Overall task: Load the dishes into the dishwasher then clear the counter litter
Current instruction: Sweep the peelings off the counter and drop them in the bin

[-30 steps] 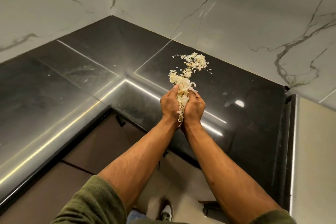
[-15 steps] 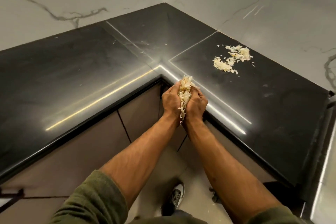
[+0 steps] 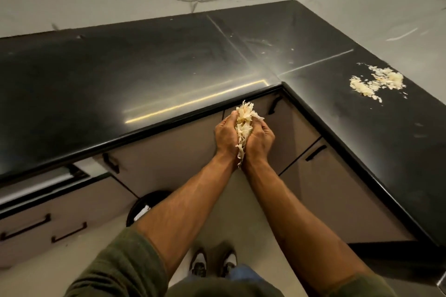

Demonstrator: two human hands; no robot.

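Observation:
My left hand (image 3: pixel 225 136) and my right hand (image 3: pixel 259 138) are pressed together, fingers curled round a handful of pale peel scraps (image 3: pixel 244 123). The hands hang in front of the cabinet doors, off the black L-shaped counter (image 3: pixel 169 65), just below its inner corner. A strip of scraps dangles between my wrists. More pale scraps (image 3: pixel 376 81) lie in a loose pile on the right arm of the counter, near the wall. A few small flakes dot the counter near the corner seam.
A round black bin (image 3: pixel 142 207) stands on the floor at the lower left, partly hidden by my left forearm. Taupe cabinet doors with dark handles (image 3: pixel 316 152) run under the counter. Marble walls rise behind. My shoes (image 3: pixel 212 264) show on the pale floor.
My joined hands have drawn the scraps back off the counter and over the floor. The view has turned left and down, bringing the bin into sight and sliding the leftover pile to the right.

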